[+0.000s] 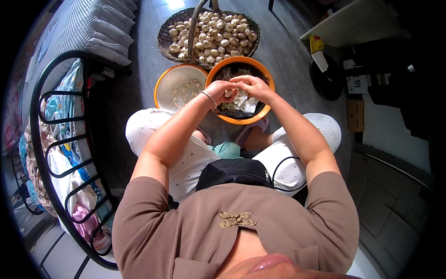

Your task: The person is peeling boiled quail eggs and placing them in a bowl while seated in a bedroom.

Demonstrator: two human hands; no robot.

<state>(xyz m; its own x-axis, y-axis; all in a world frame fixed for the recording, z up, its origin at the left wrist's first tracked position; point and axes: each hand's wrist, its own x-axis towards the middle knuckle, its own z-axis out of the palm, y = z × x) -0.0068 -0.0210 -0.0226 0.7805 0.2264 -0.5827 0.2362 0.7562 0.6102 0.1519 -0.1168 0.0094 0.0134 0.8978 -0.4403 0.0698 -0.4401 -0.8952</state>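
Both my hands meet above an orange-rimmed basin (269,108) lined with black plastic. In my left hand (220,89), which wears a bracelet, a pale garlic piece (228,93) shows between the curled fingers. My right hand (257,88) reaches in from the other side, its fingertips at the left hand's; whether they pinch anything is hidden. White papery garlic skins (244,103) lie in the basin below. To its left, an orange-rimmed colander (163,87) holds loose garlic cloves (190,89).
A wicker basket (191,38) full of garlic bulbs (223,35) stands beyond both containers on the grey tiled floor (289,62). At left is a black metal bed frame (36,139) with cloths. A round black base (327,82) and a cardboard box (356,115) are at right.
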